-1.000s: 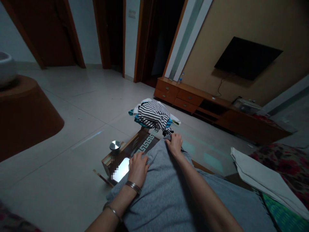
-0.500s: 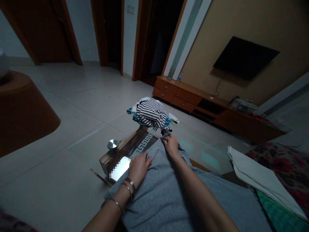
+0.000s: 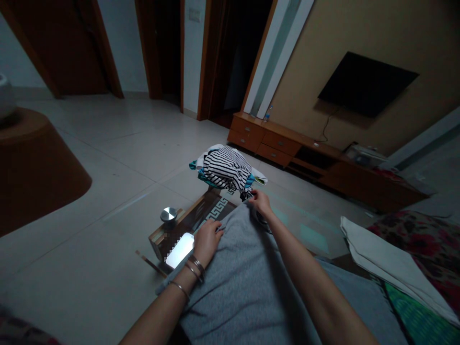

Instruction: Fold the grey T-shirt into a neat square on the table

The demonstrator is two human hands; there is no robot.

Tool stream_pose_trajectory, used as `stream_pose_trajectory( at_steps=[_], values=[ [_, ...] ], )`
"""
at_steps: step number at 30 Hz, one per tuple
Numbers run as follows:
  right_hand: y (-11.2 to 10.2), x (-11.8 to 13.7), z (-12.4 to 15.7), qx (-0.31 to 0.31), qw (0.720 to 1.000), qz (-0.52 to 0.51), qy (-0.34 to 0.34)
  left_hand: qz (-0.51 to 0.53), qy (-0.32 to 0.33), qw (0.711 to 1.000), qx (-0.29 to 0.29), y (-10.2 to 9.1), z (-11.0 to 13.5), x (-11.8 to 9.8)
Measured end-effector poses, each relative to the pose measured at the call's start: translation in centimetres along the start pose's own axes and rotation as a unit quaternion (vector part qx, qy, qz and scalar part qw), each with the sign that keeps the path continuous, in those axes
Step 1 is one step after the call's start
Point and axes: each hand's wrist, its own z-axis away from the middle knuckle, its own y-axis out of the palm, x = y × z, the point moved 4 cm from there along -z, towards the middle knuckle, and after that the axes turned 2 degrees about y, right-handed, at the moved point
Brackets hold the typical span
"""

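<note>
A large grey garment (image 3: 247,268) of soft knit cloth lies spread over the glass-topped table, wrinkled and running down toward me. My right hand (image 3: 259,203) pinches its far edge, with the cloth raised a little there. On the left edge, my left hand (image 3: 208,239) has its fingers closed on the fabric; bracelets circle that wrist. Just beyond my right hand, a pile of clothes with a black-and-white striped garment (image 3: 228,165) on top rests at the table's far end. A lit phone (image 3: 180,250) lies beside my left hand.
A silver round-topped object (image 3: 168,214) stands on the table's left corner (image 3: 154,239). Folded white cloth (image 3: 388,263) lies at right over green fabric (image 3: 409,306). A brown rounded piece of furniture (image 3: 39,172) is at left. The TV cabinet (image 3: 276,143) stands beyond.
My right hand has moved slightly up and to the right, lifting the garment's far edge. My left hand has shifted slightly up along the left edge.
</note>
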Motion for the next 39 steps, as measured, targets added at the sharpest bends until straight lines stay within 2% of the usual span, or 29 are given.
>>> stream_pose_trajectory(
  at_steps=[2,4,8,12,14,16,19,21,25,28,30,33,36,39],
  values=[
    [-1.6,0.6,-0.1,0.024,0.998,0.019,-0.047,0.037,0.028,0.999,-0.012,-0.2,-0.5,0.3],
    [-3.7,0.9,-0.1,0.049,0.995,0.028,-0.084,0.087,0.044,0.995,0.009,-0.1,-1.1,0.6],
    [-8.2,0.9,0.5,0.054,0.989,0.074,-0.118,0.191,0.051,0.974,0.107,-0.1,-2.3,0.9],
    [-11.3,0.9,1.2,0.048,0.982,0.119,-0.137,0.327,0.014,0.919,0.221,-0.6,-2.7,0.4],
    [-12.3,0.8,1.3,0.031,0.984,0.129,-0.120,0.365,0.003,0.905,0.218,-1.3,-2.9,0.3],
    [-13.0,0.8,1.0,0.010,0.986,0.117,-0.118,0.371,-0.006,0.907,0.199,-1.8,-3.3,0.2],
    [-12.7,0.7,-0.1,0.015,0.991,0.049,-0.125,0.361,-0.040,0.915,0.177,-2.1,-4.4,0.2],
    [-11.9,0.5,-1.4,0.024,0.995,0.006,-0.100,0.334,-0.057,0.927,0.159,-2.1,-5.8,0.1],
    [-9.8,0.2,-4.6,-0.007,0.999,-0.009,-0.043,0.191,-0.064,0.973,0.112,-1.7,-9.8,0.3],
    [-8.2,-0.4,-6.6,-0.022,0.999,-0.026,-0.025,0.106,-0.073,0.986,0.101,-0.7,-12.4,0.8],
    [-7.4,-1.6,-6.9,-0.017,0.999,-0.047,-0.018,0.059,-0.080,0.990,0.101,0.3,-13.0,1.4],
    [-7.0,-4.7,-5.5,0.020,0.997,-0.080,0.003,-0.023,-0.060,0.996,0.065,1.6,-12.4,1.9],
    [-7.1,-8.2,-2.4,0.077,0.991,-0.106,0.019,-0.126,-0.009,0.992,-0.002,2.2,-11.2,1.7],
    [-6.7,-10.4,0.6,0.141,0.983,-0.114,0.016,-0.172,0.007,0.985,-0.029,2.6,-10.6,1.3]
  ],
)
